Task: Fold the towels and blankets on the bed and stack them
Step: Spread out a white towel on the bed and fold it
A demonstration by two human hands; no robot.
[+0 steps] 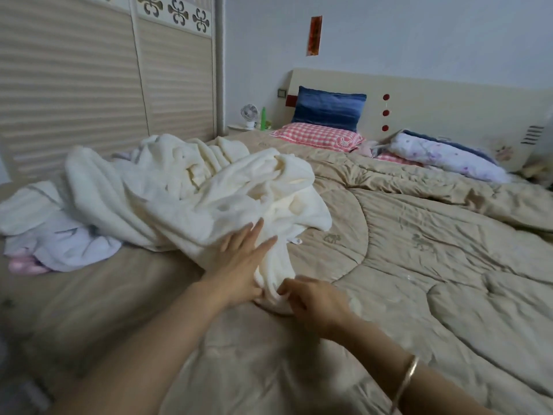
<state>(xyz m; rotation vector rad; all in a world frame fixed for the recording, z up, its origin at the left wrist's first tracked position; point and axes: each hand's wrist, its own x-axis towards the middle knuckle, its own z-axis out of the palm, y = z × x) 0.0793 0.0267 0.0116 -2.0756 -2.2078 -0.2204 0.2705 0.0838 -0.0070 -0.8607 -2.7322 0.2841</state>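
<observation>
Our left forearm [167,333] and right forearm [374,345] show bare in the lower half of the frame, up to the left hand [239,271] and right hand [311,301]. At lower right, a thin, smooth, gold-coloured bangle [408,375] circles our right forearm.

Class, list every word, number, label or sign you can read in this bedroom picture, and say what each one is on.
Nothing here reads clearly.
Red paper strip on the wall: marks too blurred.
Bunny badge on the pink checked pillow: lettering too small.
Green bottle: no label legible.
</observation>
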